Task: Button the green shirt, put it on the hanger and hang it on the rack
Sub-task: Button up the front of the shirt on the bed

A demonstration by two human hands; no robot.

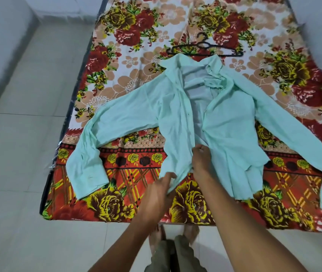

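We look down at a pale green shirt (pixel 228 122) spread open, collar away from us, sleeves out, on a floral bedsheet (pixel 136 36) covering a low mattress. Our left hand (pixel 159 190) pinches the hem of the shirt's left front panel. Our right hand (pixel 202 160) grips that panel's inner edge just above. A black hanger (pixel 205 47) lies on the sheet just beyond the collar.

Unbuttoned green shirt (pixel 224 122) flat below black hanger (pixel 205 48)
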